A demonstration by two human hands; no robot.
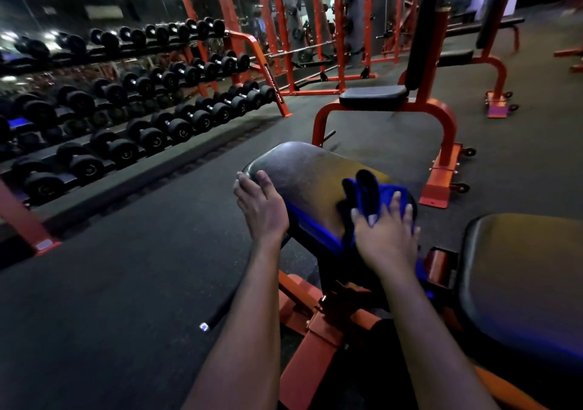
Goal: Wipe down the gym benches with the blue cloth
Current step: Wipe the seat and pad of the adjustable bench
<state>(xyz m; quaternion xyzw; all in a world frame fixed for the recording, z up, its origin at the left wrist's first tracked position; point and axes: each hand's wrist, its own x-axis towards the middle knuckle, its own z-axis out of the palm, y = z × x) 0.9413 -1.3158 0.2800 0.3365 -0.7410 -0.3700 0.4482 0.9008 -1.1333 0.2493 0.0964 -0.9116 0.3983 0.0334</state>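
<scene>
A black padded bench back (309,173) on an orange frame rises in front of me. My left hand (262,204) rests on its left edge with the fingers laid over the pad. My right hand (386,233) presses the blue cloth (369,198) against the pad's right side, fingers spread over it. Part of the cloth bunches up above my fingers. The bench seat (520,283) lies at the lower right.
A second orange bench with an upright back (375,96) stands beyond, and a third (492,53) behind it. A long dumbbell rack (126,110) runs along the left. Orange squat racks (299,31) fill the back. Dark rubber floor (142,267) spreads to the left.
</scene>
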